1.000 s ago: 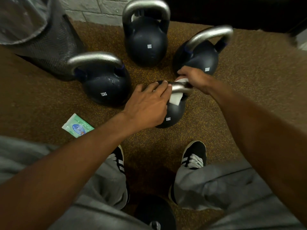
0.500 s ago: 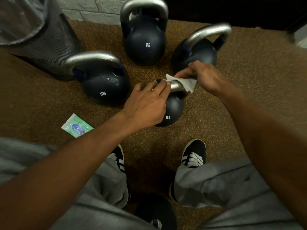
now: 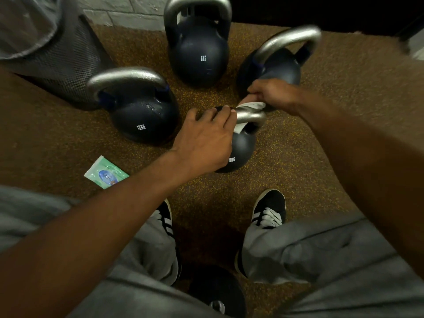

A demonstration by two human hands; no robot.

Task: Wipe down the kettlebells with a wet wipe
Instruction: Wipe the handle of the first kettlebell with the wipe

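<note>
White "12KG" is printed on the body of the left kettlebell point(image 3: 141, 115). White "8KG" sits low on the near kettlebell point(image 3: 241, 152). The far kettlebell point(image 3: 199, 53) carries a white mark that reads "8KG" or "0KG"; the first character is unclear. The right kettlebell point(image 3: 282, 70) has its marking hidden. The green wipe packet point(image 3: 105, 174) has a blue oval logo, with print too blurred to read.

The 8KG kettlebell point(image 3: 241, 154) has a smooth matt body and bare brushed-metal handle point(image 3: 250, 117); the 12KG kettlebell point(image 3: 142, 121) glistens on top, perhaps wet. The wet wipe point(image 3: 252, 105) is thin white cloth. Rough speckled rubber floor point(image 3: 325, 138), glossy plastic wipe packet point(image 3: 105, 173), black mesh bin point(image 3: 68, 63)
</note>
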